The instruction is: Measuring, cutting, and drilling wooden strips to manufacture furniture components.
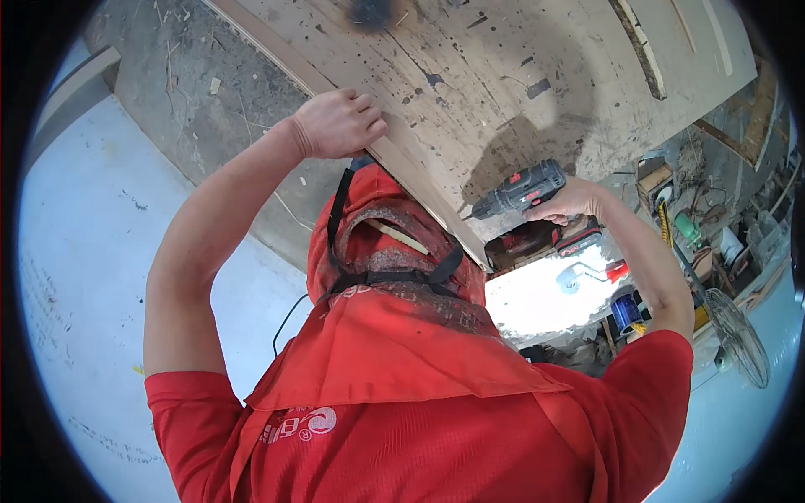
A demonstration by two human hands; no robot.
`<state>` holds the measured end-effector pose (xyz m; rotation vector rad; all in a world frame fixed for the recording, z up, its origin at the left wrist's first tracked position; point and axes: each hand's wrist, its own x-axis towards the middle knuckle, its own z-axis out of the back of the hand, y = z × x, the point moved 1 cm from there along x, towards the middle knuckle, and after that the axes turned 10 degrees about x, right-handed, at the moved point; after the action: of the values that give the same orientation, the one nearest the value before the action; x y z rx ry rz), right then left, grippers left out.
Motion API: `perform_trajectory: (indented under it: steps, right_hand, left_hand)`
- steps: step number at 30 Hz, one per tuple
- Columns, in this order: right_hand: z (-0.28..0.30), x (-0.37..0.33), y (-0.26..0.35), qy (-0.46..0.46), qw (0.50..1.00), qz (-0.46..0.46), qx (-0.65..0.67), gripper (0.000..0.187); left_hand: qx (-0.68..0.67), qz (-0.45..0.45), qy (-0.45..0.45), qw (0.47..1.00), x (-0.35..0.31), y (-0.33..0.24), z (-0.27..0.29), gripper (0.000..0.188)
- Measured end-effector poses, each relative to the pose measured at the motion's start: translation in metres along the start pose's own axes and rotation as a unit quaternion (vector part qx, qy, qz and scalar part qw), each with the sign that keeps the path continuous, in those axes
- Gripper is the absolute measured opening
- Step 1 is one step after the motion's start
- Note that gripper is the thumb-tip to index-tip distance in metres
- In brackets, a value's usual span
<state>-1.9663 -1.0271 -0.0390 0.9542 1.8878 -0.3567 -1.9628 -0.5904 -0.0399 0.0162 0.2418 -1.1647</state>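
Note:
My right hand (575,199) is wrapped round the grip of a black cordless drill (521,188) with red markings. The drill lies on its side above the worktop, its bit pointing left toward a long, thin wooden strip (423,180). That strip runs along the near edge of a stained wooden worktop (470,109). My left hand (342,124) is closed over the same edge, farther up and to the left, with its fingertips curled out of sight. My red apron (402,352) sits against the worktop edge, and a pale stick (397,236) shows in its gaping front pocket.
A rough-edged wood slat (641,50) lies at the far right of the worktop. To the right are a wire fan guard (738,339), a red-handled tool (616,271), a blue spool (625,312), a green bottle (688,226) and scattered scraps. Large white panels (92,277) stand at left.

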Motion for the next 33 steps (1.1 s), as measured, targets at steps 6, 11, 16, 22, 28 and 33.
perform_trajectory:
  steps: [6, 11, 16, 22, 28, 33]
  right_hand:
    - [-0.002, -0.002, 0.001, -0.002, 1.0, -0.002, -0.004, 0.023]
    - [-0.009, -0.004, 0.001, -0.026, 0.999, -0.022, -0.011, 0.022]
    - [-0.001, 0.004, 0.006, 0.013, 0.999, -0.012, -0.042, 0.024]
    - [-0.001, 0.002, 0.011, 0.003, 0.999, -0.006, -0.045, 0.026]
    - [0.005, 0.011, -0.004, -0.004, 0.998, 0.0, -0.055, 0.023]
    - [0.001, 0.008, 0.003, 0.0, 0.999, 0.006, -0.053, 0.023]
  left_hand:
    - [0.011, 0.006, -0.012, 1.0, 0.0, -0.001, -0.002, 0.042]
    - [0.005, 0.006, 0.001, 1.0, 0.0, 0.0, -0.002, 0.039]
    - [0.015, 0.001, 0.007, 1.0, 0.001, 0.0, 0.002, 0.022]
    - [0.009, 0.002, 0.011, 1.0, 0.002, 0.001, 0.005, 0.023]
    - [0.01, 0.001, 0.017, 1.0, 0.002, 0.001, 0.003, 0.028]
    - [0.007, 0.003, 0.025, 1.0, 0.0, -0.001, 0.001, 0.033]
